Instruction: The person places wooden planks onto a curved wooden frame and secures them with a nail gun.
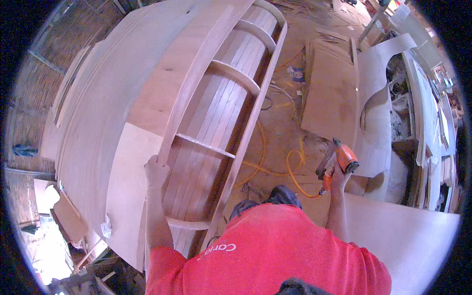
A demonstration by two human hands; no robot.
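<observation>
A long curved wooden frame [233,83] with cross ribs and a slatted inner face lies ahead of me, left of centre. My left hand [157,172] is closed over its left edge board, near a rib. Off to the right, away from the frame, my right hand [336,178] grips an orange and black nail gun [346,158]. A yellow air hose [295,183] runs from the gun's handle and loops over the floor toward the frame. The fingers of both hands are partly hidden.
Large plywood sheets [108,83] are stacked to the left of the frame. Brown boards [330,88] and a curved cut panel [376,73] lie at the right. A pale sheet [403,241] is beside my right arm. More panels [432,118] stand at the far right.
</observation>
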